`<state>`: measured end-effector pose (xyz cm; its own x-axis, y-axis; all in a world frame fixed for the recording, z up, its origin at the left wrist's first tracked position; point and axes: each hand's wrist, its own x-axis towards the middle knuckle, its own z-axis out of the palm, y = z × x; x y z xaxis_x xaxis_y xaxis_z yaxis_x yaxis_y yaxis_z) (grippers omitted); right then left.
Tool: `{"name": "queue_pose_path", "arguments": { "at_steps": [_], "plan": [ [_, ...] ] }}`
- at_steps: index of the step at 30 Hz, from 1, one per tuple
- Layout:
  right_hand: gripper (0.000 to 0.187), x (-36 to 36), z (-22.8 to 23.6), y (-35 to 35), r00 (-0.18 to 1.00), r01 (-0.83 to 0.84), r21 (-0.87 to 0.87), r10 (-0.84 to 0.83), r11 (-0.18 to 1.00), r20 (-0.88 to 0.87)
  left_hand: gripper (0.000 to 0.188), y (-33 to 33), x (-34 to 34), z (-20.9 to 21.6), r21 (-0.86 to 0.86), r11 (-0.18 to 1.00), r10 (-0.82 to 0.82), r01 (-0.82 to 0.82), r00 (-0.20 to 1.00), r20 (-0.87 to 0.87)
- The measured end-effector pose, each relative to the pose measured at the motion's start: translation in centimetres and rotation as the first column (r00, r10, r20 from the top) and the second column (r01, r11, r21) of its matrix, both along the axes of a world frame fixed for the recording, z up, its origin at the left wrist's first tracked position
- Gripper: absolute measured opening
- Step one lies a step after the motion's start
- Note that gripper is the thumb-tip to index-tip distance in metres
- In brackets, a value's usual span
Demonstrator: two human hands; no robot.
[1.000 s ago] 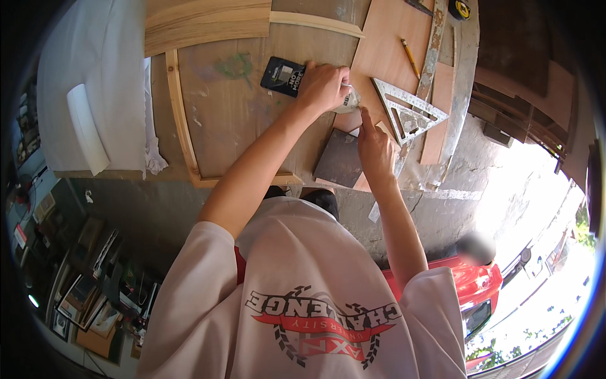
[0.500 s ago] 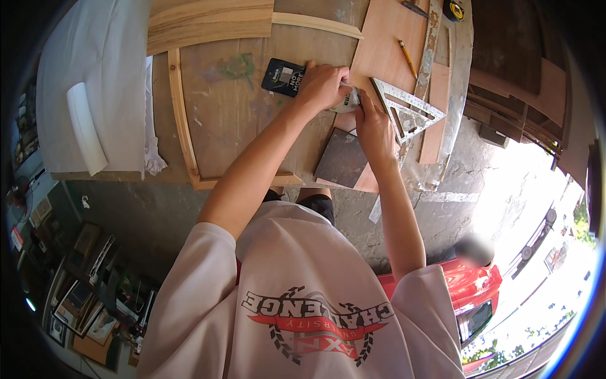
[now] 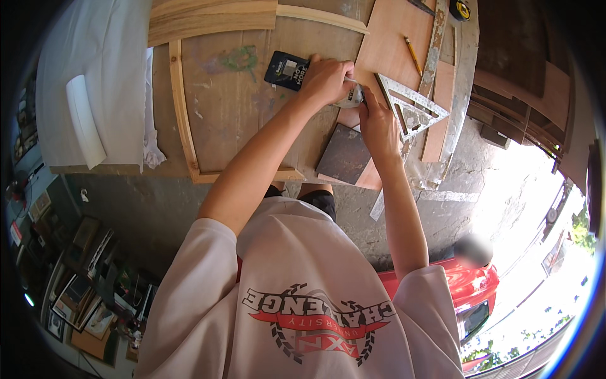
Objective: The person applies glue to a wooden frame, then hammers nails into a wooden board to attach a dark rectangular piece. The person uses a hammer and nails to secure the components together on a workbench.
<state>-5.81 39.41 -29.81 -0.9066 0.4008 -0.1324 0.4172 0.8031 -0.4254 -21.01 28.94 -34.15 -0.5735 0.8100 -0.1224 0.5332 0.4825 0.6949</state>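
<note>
A black packaging card point(image 3: 287, 71) with pale print lies over the table's brown surface, its right part covered by my left hand point(image 3: 326, 81). From under that hand a clear plastic part with a pale label point(image 3: 349, 96) sticks out to the right; whether it belongs to the card is hidden. My left hand's fingers are curled around the package. Closed at the plastic's right end is my right hand point(image 3: 380, 123), thumb and fingers pinching its edge. Just right of my right hand rests a metal speed square point(image 3: 411, 108), and below lies a dark square plate point(image 3: 344, 153).
A pencil point(image 3: 413, 55) lies on a thin plywood sheet point(image 3: 392, 38). At the table's far right corner sits a tape measure point(image 3: 460, 9). Wooden strips point(image 3: 179, 107) form a frame at left, near a white sheet point(image 3: 120, 57). Beyond the right side stands a red vehicle point(image 3: 467, 284).
Both hands stay at the package, shifting slightly. A little more of the clear plastic shows between them. The table items appear slightly moved to the right and up in view.
</note>
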Motion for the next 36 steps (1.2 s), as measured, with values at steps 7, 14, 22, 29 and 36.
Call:
{"name": "queue_pose_path", "arguments": {
  "at_steps": [7,14,22,29,36],
  "plan": [
    [0.039,-0.5,0.8,-0.3,0.990,0.070,-0.042,-0.065,0.997,0.122,0.020,0.0,0.0,-0.2,0.005,1.000,-0.001,0.001,1.000,-0.005],
    [0.034,-1.0,1.1,-0.4,0.989,0.019,0.017,-0.022,1.000,0.146,0.019,0.0,0.1,-0.2,0.012,1.000,0.002,-0.002,1.000,-0.001],
    [0.039,-0.5,0.7,-0.2,0.981,-0.023,0.062,0.010,0.998,0.195,0.022,0.2,0.2,-0.1,-0.008,1.000,0.017,-0.017,1.000,-0.010],
    [0.043,1.7,0.4,-0.2,0.980,-0.029,0.078,0.013,0.997,0.199,0.024,0.1,0.1,-0.6,-0.022,1.000,0.020,-0.020,1.000,0.007],
    [0.042,5.1,3.1,1.2,0.998,0.036,0.066,-0.038,0.997,0.040,0.024,-0.3,-0.4,0.4,-0.014,0.999,-0.031,0.032,0.998,0.049]
  ]
}}
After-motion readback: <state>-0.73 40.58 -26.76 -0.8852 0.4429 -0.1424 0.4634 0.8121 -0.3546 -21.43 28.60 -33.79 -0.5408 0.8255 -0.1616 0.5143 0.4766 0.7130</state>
